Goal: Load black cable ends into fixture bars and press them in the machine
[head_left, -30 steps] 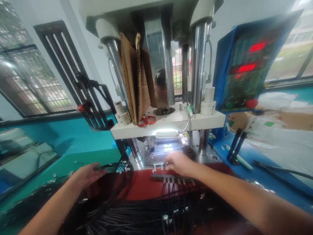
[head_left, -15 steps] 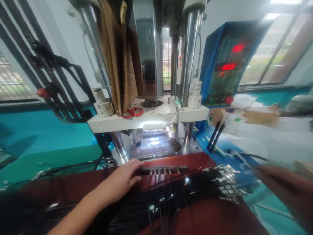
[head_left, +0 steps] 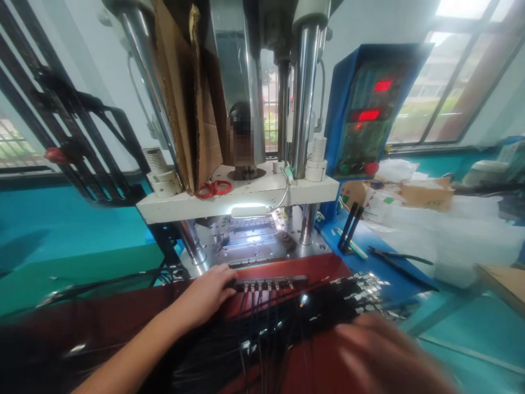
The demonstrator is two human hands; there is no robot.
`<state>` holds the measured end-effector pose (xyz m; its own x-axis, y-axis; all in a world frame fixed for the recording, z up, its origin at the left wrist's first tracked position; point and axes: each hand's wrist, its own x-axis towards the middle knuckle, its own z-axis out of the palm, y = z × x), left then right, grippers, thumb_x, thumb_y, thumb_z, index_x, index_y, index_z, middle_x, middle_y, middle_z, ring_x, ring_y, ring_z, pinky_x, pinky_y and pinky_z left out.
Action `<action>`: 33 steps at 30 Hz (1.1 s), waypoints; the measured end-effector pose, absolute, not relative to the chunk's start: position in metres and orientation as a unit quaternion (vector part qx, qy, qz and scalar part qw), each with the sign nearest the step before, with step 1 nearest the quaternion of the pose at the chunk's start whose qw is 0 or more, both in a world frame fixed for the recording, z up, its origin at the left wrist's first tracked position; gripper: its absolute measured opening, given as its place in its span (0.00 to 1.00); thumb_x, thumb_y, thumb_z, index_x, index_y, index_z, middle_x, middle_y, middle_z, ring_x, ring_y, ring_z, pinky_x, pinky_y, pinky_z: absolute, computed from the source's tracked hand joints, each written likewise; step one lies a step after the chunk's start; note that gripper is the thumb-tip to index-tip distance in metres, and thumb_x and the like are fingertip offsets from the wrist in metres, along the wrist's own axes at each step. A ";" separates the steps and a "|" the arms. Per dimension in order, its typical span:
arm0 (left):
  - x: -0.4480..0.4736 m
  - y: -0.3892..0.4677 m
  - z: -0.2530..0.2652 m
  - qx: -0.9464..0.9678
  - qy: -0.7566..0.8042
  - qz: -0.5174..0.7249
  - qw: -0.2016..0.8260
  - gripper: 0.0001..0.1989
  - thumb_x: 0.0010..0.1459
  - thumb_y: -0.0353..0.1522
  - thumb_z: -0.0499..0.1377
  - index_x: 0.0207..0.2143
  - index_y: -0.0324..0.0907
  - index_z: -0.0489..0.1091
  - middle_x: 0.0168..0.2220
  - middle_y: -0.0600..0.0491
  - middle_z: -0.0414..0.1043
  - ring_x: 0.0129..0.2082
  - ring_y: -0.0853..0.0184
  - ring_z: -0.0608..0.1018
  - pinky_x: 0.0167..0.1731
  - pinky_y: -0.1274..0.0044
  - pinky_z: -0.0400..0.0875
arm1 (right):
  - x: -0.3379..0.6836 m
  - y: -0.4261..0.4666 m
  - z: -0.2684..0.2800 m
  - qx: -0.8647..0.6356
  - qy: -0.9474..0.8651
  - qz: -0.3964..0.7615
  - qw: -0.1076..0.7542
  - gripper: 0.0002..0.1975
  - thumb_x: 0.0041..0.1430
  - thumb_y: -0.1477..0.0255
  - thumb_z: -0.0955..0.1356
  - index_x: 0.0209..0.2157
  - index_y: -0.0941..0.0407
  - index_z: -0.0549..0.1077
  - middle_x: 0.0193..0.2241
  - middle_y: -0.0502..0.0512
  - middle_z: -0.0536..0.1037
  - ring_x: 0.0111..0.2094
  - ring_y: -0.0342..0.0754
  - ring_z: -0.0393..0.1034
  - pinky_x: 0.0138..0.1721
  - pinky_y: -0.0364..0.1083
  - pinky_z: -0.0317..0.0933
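Note:
My left hand is closed round the left end of a dark narrow bar at the back of the reddish-brown work surface. Several thin black cables with small metal ends sit along this bar and trail towards me. My right hand is smeared by motion, low on the right. It hovers by a thick bundle of black cables, whose flat silvery ends fan out to the right. Whether its fingers hold anything is not clear.
A press with a white plate and a lit metal bed stands ahead. Red-handled scissors and cardboard rest on the plate. Black-handled pliers lie on the blue surface at right, below a control box.
My right hand has swung left from beside the pliers to the front of the cable bundle. The pliers now lie in plain sight. My left hand keeps its grip; the view has shifted slightly.

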<state>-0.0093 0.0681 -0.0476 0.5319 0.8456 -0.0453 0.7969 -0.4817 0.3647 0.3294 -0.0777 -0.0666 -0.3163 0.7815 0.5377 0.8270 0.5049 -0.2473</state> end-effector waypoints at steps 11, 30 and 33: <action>-0.008 0.071 -0.045 0.833 0.498 0.080 0.228 0.06 0.53 0.31 0.54 0.34 0.42 0.68 0.38 0.51 0.70 0.40 0.61 0.71 0.40 0.73 0.62 | 0.226 -0.051 -0.099 -0.418 -0.844 -0.187 0.280 0.08 0.51 0.80 0.63 0.27 0.53 0.70 0.31 0.55 0.78 0.31 0.52 0.72 0.34 0.49 0.68; -0.027 0.094 -0.046 0.793 0.503 0.054 0.339 0.09 0.51 0.36 0.58 0.34 0.42 0.73 0.34 0.53 0.76 0.35 0.62 0.73 0.34 0.75 0.63 | 0.280 0.022 -0.040 -0.465 -0.823 0.031 0.326 0.10 0.62 0.76 0.62 0.39 0.51 0.73 0.40 0.53 0.76 0.41 0.47 0.72 0.43 0.45 0.65; -0.026 0.094 -0.045 0.794 0.500 0.052 0.343 0.09 0.51 0.35 0.58 0.34 0.42 0.73 0.33 0.52 0.76 0.35 0.62 0.73 0.35 0.74 0.63 | 0.270 0.025 -0.033 -0.488 -0.799 0.076 0.342 0.09 0.59 0.77 0.64 0.35 0.51 0.74 0.35 0.49 0.77 0.37 0.46 0.72 0.40 0.43 0.65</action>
<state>-0.0263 0.0938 -0.0452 0.4947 0.8290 -0.2609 0.7582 -0.2649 0.5958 0.2701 0.0254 -0.0329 -0.2896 0.8328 0.4719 0.7291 0.5113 -0.4550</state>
